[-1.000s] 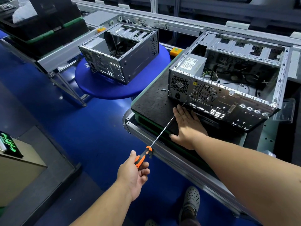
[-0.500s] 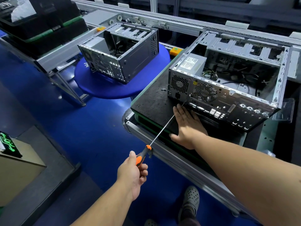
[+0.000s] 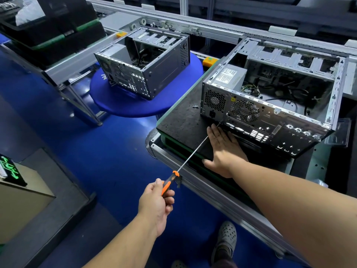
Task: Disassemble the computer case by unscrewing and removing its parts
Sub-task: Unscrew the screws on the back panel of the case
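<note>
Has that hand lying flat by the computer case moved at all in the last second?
No. The right hand lies flat on the black pad, fingertips at the case's lower rear edge, as before.

The left hand [image 3: 157, 203] rolls slightly around the orange-and-black handle of the screwdriver [image 3: 190, 158], its thumb now lying higher along the grip than a second ago, and the handle sits turned a little in the fingers.
</note>
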`<move>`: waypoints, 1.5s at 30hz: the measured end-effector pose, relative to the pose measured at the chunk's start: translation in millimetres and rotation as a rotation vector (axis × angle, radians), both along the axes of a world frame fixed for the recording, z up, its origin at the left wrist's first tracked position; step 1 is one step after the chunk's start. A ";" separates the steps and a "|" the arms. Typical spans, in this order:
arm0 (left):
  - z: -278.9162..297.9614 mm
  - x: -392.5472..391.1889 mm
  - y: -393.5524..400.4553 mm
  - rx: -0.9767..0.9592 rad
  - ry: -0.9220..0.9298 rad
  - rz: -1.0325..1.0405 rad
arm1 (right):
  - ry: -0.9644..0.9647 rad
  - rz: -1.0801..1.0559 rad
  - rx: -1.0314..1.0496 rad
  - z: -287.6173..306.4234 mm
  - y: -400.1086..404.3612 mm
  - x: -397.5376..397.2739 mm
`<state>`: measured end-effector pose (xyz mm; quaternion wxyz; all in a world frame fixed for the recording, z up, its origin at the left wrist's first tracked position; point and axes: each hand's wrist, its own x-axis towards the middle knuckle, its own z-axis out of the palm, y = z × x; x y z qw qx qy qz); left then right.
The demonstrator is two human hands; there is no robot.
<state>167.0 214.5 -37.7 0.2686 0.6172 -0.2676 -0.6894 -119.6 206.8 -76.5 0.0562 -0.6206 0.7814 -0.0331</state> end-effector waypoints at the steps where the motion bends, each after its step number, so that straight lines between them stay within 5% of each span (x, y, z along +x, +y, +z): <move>1: 0.7 0.0 0.3 0.022 -0.011 -0.001 | -0.001 0.000 0.000 -0.2 0.1 -0.2; 7: 3.0 0.2 0.2 0.136 -0.014 0.008 | 0.008 -0.004 -0.019 -3.0 -1.2 -0.7; 16: 1.8 3.0 -1.9 0.047 0.140 0.032 | 0.004 0.001 -0.024 -4.0 -0.1 -1.5; 45: 3.5 3.5 -4.2 0.039 0.174 0.052 | -0.048 -0.016 -0.037 1.6 2.8 -1.0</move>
